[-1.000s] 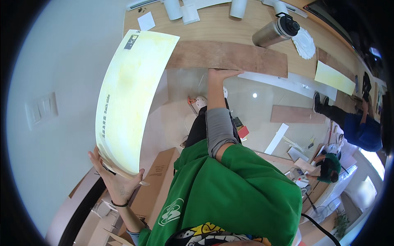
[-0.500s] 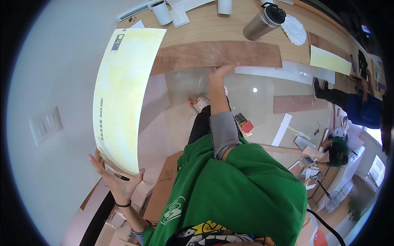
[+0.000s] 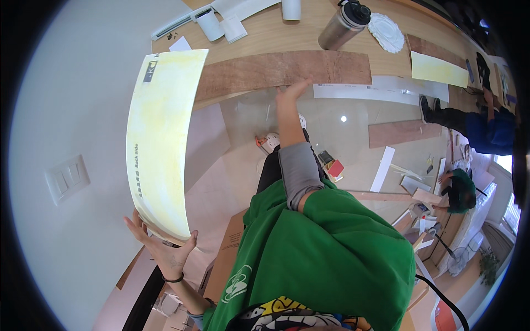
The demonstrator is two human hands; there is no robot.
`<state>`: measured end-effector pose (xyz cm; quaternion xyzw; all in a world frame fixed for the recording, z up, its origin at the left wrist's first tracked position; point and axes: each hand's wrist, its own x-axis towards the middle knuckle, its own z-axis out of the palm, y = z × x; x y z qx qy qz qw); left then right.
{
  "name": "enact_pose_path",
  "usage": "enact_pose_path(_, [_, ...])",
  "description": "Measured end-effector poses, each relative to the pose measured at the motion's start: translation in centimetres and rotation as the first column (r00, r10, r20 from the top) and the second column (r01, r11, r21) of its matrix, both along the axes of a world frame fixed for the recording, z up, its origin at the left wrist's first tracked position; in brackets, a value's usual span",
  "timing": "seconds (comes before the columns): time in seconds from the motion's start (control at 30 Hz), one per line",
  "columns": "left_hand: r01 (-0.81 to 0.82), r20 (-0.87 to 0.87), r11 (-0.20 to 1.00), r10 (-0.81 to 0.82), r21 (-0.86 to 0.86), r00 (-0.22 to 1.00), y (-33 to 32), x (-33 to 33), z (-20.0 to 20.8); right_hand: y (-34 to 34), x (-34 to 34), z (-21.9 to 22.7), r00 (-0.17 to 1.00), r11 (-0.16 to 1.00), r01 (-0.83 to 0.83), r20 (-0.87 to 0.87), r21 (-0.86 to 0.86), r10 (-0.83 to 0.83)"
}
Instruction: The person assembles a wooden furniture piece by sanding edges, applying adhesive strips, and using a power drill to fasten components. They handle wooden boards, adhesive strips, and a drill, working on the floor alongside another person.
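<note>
A long strip of pale yellow sheet (image 3: 161,143), printed with dark marks, curves down in front of the wall. My left hand (image 3: 165,245) grips its lower end, thumb on one side and fingers on the other. The sheet's upper end overlaps the left end of a reddish-brown wooden board (image 3: 248,71) along the table's front edge. My right hand (image 3: 295,88) holds that board at its front edge, around its middle; the fingers lie along the edge and the thumb is partly hidden.
The wooden table (image 3: 232,52) carries a steel bottle (image 3: 342,27), a crumpled white cloth (image 3: 385,33) and white rolls (image 3: 210,26). A white strip (image 3: 386,88) lies beyond the board. On the left wall sits a switch plate (image 3: 67,179). Two people work at the right, among scattered boards.
My left hand and the sheet's lower end have shifted slightly down and right in view. The sheet's upper end sits lower and further left. My right hand stays at the board's edge.
</note>
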<state>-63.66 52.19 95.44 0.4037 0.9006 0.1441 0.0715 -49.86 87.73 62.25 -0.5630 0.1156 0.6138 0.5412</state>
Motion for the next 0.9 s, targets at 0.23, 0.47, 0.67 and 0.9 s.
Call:
enact_pose_path(0.23, [-0.029,0.017,1.000,0.029,0.009,0.999,0.3,0.5,-0.2,1.0,1.2,-1.0,0.999,0.999,0.023,0.024,0.035,-0.024])
enact_pose_path(0.47, [0.024,0.008,0.999,-0.024,0.026,1.000,-0.2,0.1,-0.3,2.9,2.4,-4.2,0.992,0.994,0.111,0.060,0.011,-0.111])
enact_pose_path(0.67, [0.011,0.026,1.000,-0.011,0.024,1.000,-0.6,0.3,-0.3,3.5,2.9,0.0,0.993,0.996,0.075,0.096,-0.057,-0.069])
enact_pose_path(0.9, [0.003,0.050,0.998,-0.006,0.057,0.999,-0.5,0.7,0.2,3.7,6.1,0.8,0.735,0.992,-0.026,0.670,-0.124,0.103])
